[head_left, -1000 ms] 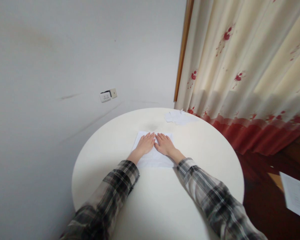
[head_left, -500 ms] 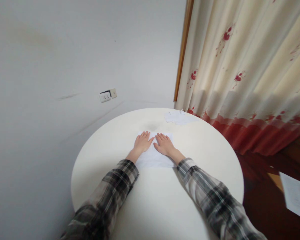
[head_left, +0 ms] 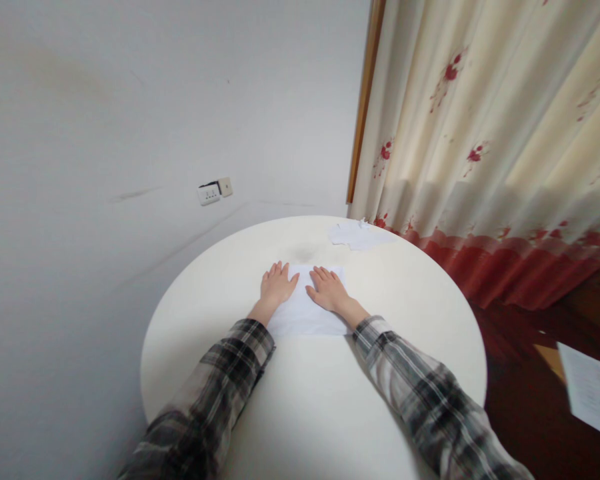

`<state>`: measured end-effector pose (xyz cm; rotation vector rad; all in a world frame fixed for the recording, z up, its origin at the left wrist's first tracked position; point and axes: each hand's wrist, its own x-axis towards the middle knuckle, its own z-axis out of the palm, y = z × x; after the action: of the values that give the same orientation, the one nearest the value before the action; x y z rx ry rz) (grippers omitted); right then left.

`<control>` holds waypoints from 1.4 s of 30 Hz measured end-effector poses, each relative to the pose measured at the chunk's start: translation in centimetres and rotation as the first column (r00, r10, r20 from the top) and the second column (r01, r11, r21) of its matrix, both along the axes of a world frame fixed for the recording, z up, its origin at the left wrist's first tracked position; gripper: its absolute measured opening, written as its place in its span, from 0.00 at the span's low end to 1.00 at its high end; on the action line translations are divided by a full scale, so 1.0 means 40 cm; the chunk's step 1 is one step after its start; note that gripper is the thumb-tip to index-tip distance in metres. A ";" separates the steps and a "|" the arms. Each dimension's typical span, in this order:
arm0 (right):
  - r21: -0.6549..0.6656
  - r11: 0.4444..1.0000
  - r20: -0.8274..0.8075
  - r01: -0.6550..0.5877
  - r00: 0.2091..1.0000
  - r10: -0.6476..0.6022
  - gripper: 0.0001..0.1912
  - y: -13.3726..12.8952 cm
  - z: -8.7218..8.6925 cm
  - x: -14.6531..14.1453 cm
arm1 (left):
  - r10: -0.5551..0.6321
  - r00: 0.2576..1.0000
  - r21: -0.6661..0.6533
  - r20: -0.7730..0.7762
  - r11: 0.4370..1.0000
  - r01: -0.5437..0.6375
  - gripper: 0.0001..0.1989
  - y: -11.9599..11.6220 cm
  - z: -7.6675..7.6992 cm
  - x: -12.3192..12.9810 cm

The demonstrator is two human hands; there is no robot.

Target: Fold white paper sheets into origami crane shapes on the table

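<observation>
A white sheet of paper (head_left: 307,319) lies on the round white table (head_left: 300,400), its lower edge facing me. My left hand (head_left: 277,287) rests flat at the sheet's left side, fingers spread and pointing away from me. Flat on the right part of the paper is my right hand (head_left: 327,290), with the thumb apart from the other fingers. Neither hand grips anything. Both hands cover parts of the sheet's side edges.
Torn white paper pieces (head_left: 357,235) lie at the table's far right edge. Behind stands a wall with a socket (head_left: 209,194). A floral curtain (head_left: 475,133) hangs at the right. Lower right, a printed sheet (head_left: 590,390) sits beyond the table.
My left hand has slid a little to the left across the paper, widening the gap between the hands. My right hand has stayed in nearly the same place.
</observation>
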<state>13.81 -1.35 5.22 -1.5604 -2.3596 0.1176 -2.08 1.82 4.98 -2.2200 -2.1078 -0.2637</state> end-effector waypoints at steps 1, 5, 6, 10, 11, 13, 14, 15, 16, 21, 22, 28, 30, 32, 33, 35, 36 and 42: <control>0.000 1.000 -0.003 -0.001 1.000 0.001 0.28 0.000 0.000 0.000 | 0.007 1.000 -0.002 0.001 1.000 -0.007 0.30 -0.001 0.001 0.000; -0.002 1.000 -0.009 -0.003 1.000 0.003 0.28 0.000 0.002 0.001 | 0.009 1.000 -0.003 -0.002 1.000 -0.009 0.31 -0.002 0.002 0.002; -0.005 1.000 -0.008 -0.003 1.000 0.003 0.28 -0.001 0.003 0.002 | 0.009 1.000 -0.002 -0.001 1.000 -0.009 0.31 -0.002 0.002 0.002; 0.002 1.000 -0.012 0.020 1.000 -0.020 0.26 -0.001 0.005 0.006 | 0.007 1.000 -0.005 0.014 1.000 -0.007 0.30 -0.003 0.002 0.002; 0.010 0.999 -0.015 0.047 0.999 -0.047 0.26 -0.001 0.004 0.006 | 0.006 1.000 -0.008 0.017 1.000 -0.006 0.30 -0.003 0.002 0.002; 0.019 0.992 -0.024 0.129 0.991 -0.128 0.28 -0.002 0.001 0.006 | 0.004 1.000 -0.011 0.019 1.000 -0.004 0.30 -0.004 0.003 0.002; 0.015 0.985 -0.027 0.173 0.985 -0.172 0.30 -0.002 0.000 0.005 | 0.003 1.000 -0.012 0.018 1.000 -0.003 0.30 -0.004 0.003 0.002; 0.006 0.977 -0.029 0.215 0.976 -0.214 0.33 -0.003 -0.002 0.004 | 0.003 1.000 -0.012 0.016 1.000 -0.003 0.30 -0.004 0.003 0.002; -0.005 0.967 -0.032 0.254 0.967 -0.254 0.35 -0.003 -0.003 0.002 | 0.005 1.000 -0.013 0.013 1.000 -0.005 0.30 -0.004 0.003 0.001; -0.062 0.926 -0.040 0.371 0.927 -0.374 0.45 0.001 -0.003 -0.003 | 0.010 1.000 -0.015 0.007 1.000 -0.009 0.30 -0.001 0.002 0.000; -0.071 0.927 -0.037 0.369 0.927 -0.372 0.46 0.003 -0.002 0.000 | 0.007 1.000 -0.012 0.010 1.000 -0.007 0.30 -0.001 0.002 0.000; -0.043 0.964 -0.005 0.263 0.965 -0.263 0.43 0.014 -0.009 0.033 | -0.001 1.000 0.004 0.011 1.000 0.001 0.30 0.000 -0.006 -0.003; -0.036 0.966 0.003 0.257 0.966 -0.257 0.42 0.017 -0.014 0.039 | 0.006 1.000 0.038 -0.001 0.999 -0.006 0.30 -0.006 -0.005 -0.001; -0.040 0.964 0.005 0.263 0.965 -0.263 0.42 0.020 -0.018 0.041 | -0.016 1.000 0.125 -0.027 0.992 0.019 0.28 -0.015 0.000 0.004; -0.041 0.964 0.003 0.264 0.965 -0.264 0.42 0.020 -0.020 0.040 | -0.059 0.997 0.180 -0.047 0.981 0.067 0.27 -0.020 0.004 0.008; -0.040 0.963 0.000 0.265 0.964 -0.266 0.41 0.021 -0.022 0.038 | -0.216 0.972 0.258 -0.088 0.938 0.232 0.23 -0.030 0.012 0.017; -0.040 0.963 0.000 0.265 0.964 -0.265 0.41 0.021 -0.022 0.038 | -0.308 0.946 0.266 -0.098 0.908 0.323 0.22 -0.033 0.014 0.022; -0.054 0.963 0.003 0.264 0.965 -0.264 0.38 0.022 -0.019 0.037 | -0.496 0.868 0.171 0.000 0.855 0.489 0.19 -0.042 -0.005 0.047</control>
<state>15.31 -0.45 4.45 -1.8806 -2.1362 0.1249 -0.22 0.14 4.79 -2.6274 -1.4233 -0.4974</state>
